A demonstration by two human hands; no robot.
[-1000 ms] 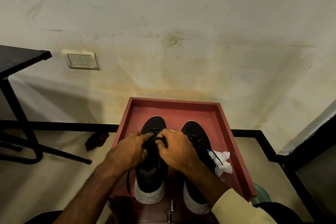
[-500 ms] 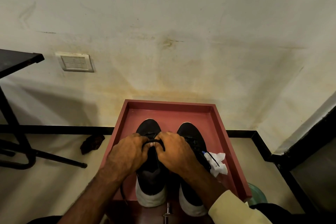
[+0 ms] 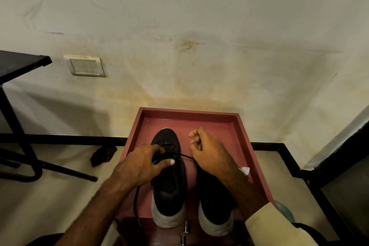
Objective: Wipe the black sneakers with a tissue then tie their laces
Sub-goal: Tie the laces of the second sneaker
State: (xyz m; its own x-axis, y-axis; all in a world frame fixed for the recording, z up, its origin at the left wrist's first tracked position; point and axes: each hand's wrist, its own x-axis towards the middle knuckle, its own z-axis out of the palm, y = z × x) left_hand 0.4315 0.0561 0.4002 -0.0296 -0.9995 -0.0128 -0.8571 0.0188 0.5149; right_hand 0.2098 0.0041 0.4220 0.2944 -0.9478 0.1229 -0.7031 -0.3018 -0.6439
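Two black sneakers with white heels stand side by side on a red tray [image 3: 235,126], toes toward the wall. My left hand [image 3: 139,164] presses on the laces of the left sneaker [image 3: 169,191], pinching a lace with a blue tip. My right hand [image 3: 207,152] is closed on the other lace end [image 3: 186,156], which runs taut from the left sneaker to the right. It covers most of the right sneaker [image 3: 215,211]. A second lace tail hangs over the tray's left edge. A crumpled white tissue [image 3: 245,170] peeks out beside my right wrist.
The tray sits against a stained wall with a switch plate [image 3: 85,66]. A black metal table frame [image 3: 18,118] stands at the left, with a dark brown scrap [image 3: 102,155] on the floor near it. A black ledge [image 3: 329,166] borders the right side.
My hands were together over the left sneaker's laces. My right hand has pulled away to the right, drawing a lace taut, while my left hand stays on the shoe.
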